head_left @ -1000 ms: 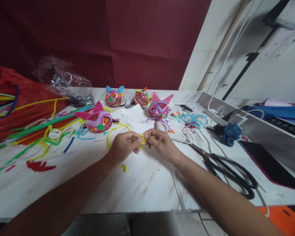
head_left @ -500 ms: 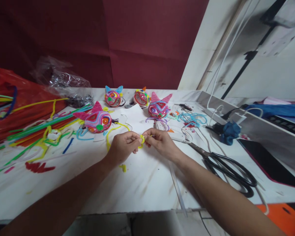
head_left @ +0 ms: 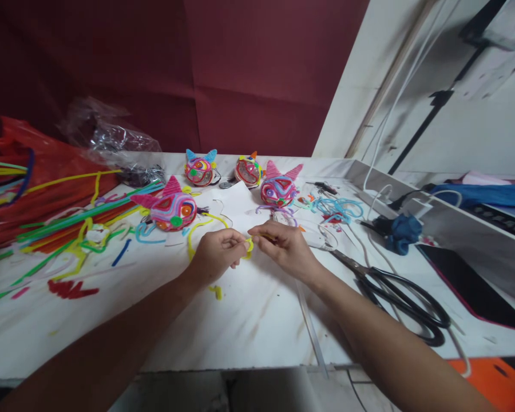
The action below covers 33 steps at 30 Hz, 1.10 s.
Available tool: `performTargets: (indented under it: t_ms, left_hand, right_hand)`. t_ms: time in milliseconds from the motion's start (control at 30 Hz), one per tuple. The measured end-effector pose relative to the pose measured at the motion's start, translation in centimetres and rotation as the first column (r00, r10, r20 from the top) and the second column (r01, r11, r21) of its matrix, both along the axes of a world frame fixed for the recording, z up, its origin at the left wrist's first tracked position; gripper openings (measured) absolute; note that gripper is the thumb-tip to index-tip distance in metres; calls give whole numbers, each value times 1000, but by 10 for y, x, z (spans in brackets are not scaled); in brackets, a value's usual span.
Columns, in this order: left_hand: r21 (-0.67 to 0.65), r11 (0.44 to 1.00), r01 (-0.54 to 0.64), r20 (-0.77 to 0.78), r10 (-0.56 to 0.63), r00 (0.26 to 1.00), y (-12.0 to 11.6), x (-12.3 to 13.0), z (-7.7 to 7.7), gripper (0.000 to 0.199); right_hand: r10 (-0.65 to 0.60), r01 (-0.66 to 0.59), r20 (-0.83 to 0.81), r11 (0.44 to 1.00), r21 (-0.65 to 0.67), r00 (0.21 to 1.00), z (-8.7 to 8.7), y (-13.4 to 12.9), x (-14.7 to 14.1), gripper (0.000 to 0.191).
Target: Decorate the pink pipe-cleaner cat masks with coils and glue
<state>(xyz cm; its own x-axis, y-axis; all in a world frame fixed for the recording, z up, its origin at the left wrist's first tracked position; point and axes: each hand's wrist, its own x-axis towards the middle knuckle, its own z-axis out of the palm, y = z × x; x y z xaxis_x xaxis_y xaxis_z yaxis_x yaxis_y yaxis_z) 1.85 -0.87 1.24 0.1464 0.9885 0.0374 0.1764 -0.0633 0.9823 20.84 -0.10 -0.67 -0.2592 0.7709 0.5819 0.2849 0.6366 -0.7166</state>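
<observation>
Pinching the yellow fuzzy pc (head_left: 249, 246) over mid-table (head_left: 240, 326), L hand (head_left: 217, 252) stays put while R hand (head_left: 286, 250) has shifted fingertips to pc's top edge, R grip can't tell, so shaping's prob. ongoing.

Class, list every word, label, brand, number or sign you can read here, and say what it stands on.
No text can be read.
Black strip at the far right: pale marks, too small and blurred to read.
Scissors: no lettering visible.
</observation>
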Motion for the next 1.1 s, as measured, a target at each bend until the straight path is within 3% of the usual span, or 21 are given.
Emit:
performTargets:
  t_ms: [233, 300, 367, 433, 533, 633, 733, 800, 1000, 1100]
  left_hand:
    - [101, 995, 17, -43, -12, 999, 4, -3, -13, 25]
    - [183, 983, 32, -80, -17, 997, 4, -4, -15, 24]
    - [345, 938, 44, -144, 6, 990, 4, -5, -17, 18]
    - [559, 826, 75, -215, 57, 975, 3, -7, -17, 13]
    - [801, 572, 178, -313, 146, 938, 2, -9, -19, 18]
    - [886, 370, 280, -378, 226, 898, 1, -12, -20, 26]
    - [910, 261, 321, -386, 258, 885, 3, -13, -21, 28]
    - [917, 245, 314, -375, 270, 887, 4, -13, -22, 27]
    - [914, 298, 274, -354, 263, 897, 7, -14, -26, 20]
    - [915, 300, 268, -342, 230, 911, 8, -15, -26, 20]
  right_hand:
    - [26, -20, 35, 985, -171, 999, 4, 0, 1, 25]
    - [17, -14, 10, 968, -250, 1000, 6, 0, 1, 26]
    - [5, -13, -25, 939, -343, 1000, 9, -1, 1, 27]
    - [2, -32, -67, 894, -448, 998, 13, -3, 0, 26]
    - [-7, -91, -163, 808, -582, 987, 20, -7, -2, 23]
    - [-36, -156, -261, 721, -675, 965, 23, -9, -3, 19]
    - [-59, -210, -315, 628, -750, 947, 24, -9, -4, 14]
    - [-71, -223, -330, 603, -766, 941, 24, -8, -4, 14]
    - [-97, -285, -412, 580, -763, 906, 26, -8, -7, 19]
    - [-85, -290, -418, 596, -749, 904, 24, -9, -8, 23]
